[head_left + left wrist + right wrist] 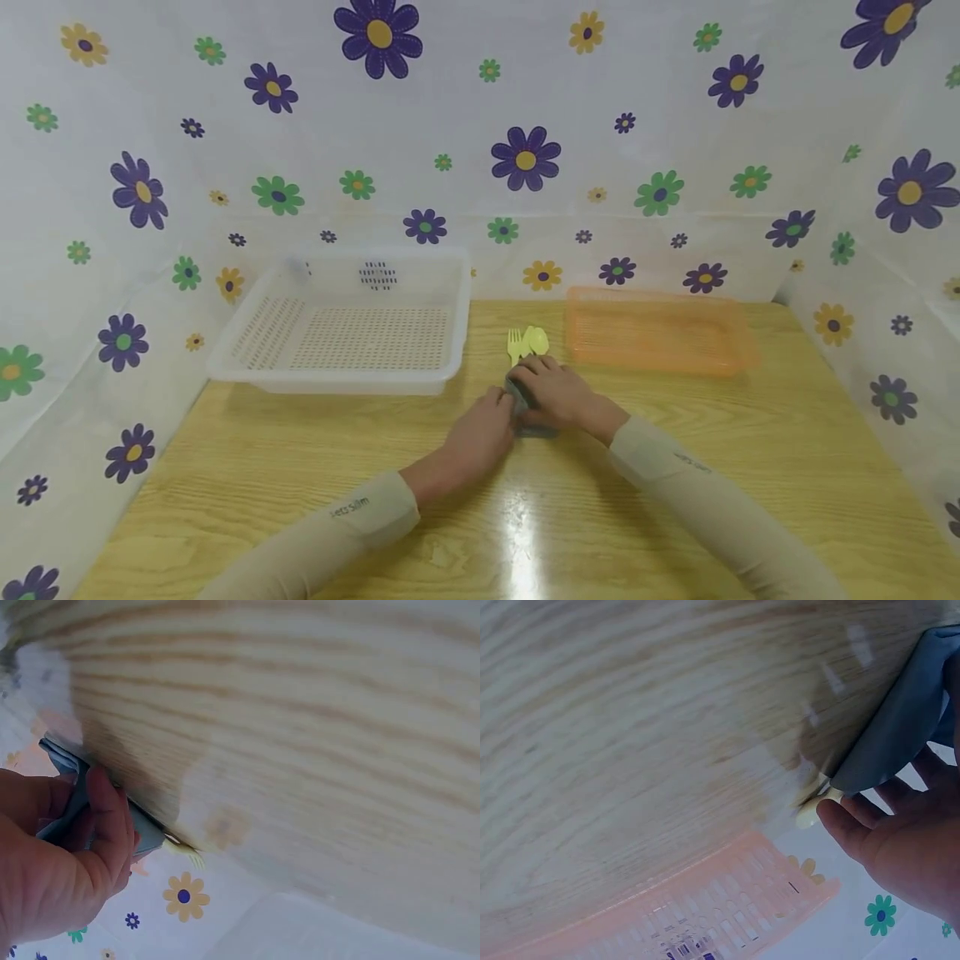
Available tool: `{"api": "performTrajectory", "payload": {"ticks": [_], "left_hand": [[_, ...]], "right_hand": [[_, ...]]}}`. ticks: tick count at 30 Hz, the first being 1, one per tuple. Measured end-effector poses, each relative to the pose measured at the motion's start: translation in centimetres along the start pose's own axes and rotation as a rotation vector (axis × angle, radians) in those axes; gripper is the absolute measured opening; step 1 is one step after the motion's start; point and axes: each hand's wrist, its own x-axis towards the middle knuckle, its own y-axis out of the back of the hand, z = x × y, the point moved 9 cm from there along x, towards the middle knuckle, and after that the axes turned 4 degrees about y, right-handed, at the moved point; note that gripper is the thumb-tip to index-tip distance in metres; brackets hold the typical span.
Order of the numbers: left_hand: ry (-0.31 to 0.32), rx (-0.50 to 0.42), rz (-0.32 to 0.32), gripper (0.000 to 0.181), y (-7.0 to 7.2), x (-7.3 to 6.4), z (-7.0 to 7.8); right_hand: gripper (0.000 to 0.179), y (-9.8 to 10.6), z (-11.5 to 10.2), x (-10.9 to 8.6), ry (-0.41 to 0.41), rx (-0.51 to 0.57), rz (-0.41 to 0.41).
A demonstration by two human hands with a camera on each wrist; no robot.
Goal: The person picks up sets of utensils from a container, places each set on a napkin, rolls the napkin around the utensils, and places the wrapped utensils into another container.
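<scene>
A folded grey-blue cloth point(534, 432) lies at the middle of the table, under and between both hands. My left hand point(482, 433) pinches its left side; in the left wrist view, the thumb and fingers close on the folded cloth point(148, 832). My right hand point(558, 390) curves over the other side, with cloth point(892, 735) between thumb and fingers. Beyond the cloth stick out the heads of a pale yellow fork point(514, 343) and a spoon point(538, 340), with another yellow piece partly hidden between them. Their handles are hidden by the cloth and hands.
At the back left stands a white perforated basket point(352, 379). A shallow orange basket point(660, 367) sits at the back right. Flower-patterned white sheeting point(465, 100) rises behind and on both sides of the wooden table point(315, 450).
</scene>
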Motion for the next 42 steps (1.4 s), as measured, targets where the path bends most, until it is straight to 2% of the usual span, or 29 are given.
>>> {"api": "performTrajectory", "payload": {"ticks": [1,3,8,12,18,21,27,33,37,42], "left_hand": [[-0.013,0.017,0.0,0.016,0.1,-0.1,0.3],[0.002,-0.046,0.009,0.016,0.4,-0.3,0.4],[-0.058,0.002,0.047,0.007,0.9,-0.5,1.3],[-0.088,0.036,0.058,0.008,0.8,-0.5,1.5],[-0.102,0.03,0.011,0.009,-0.1,-0.5,1.5],[-0.119,0.04,-0.001,0.011,-0.2,-0.5,1.8],[-0.186,0.134,0.039,0.014,-0.1,-0.7,2.5],[-0.233,0.23,0.069,0.014,-0.1,-0.9,2.9],[-0.254,0.249,0.06,0.013,0.1,-1.0,3.1],[-0.22,0.188,-0.001,0.015,0.0,-0.8,2.9]], "right_hand": [[0.062,0.0,0.0,-0.1,0.007,0.0,0.003],[0.063,0.0,0.1,-0.2,0.017,-0.008,0.014],[0.065,0.1,0.1,-0.2,0.054,-0.012,0.026],[0.067,0.1,0.3,-0.2,0.115,0.042,-0.029],[0.065,0.2,0.8,-0.2,0.154,0.148,-0.167],[0.064,0.6,0.8,-0.2,0.163,0.108,-0.18],[0.063,1.1,1.4,-0.2,0.09,0.03,-0.163],[0.068,0.7,2.1,-0.3,0.016,0.008,-0.224],[0.069,0.5,2.3,-0.3,-0.013,-0.002,-0.25],[0.068,0.7,2.0,-0.2,-0.006,0.009,-0.252]]}}
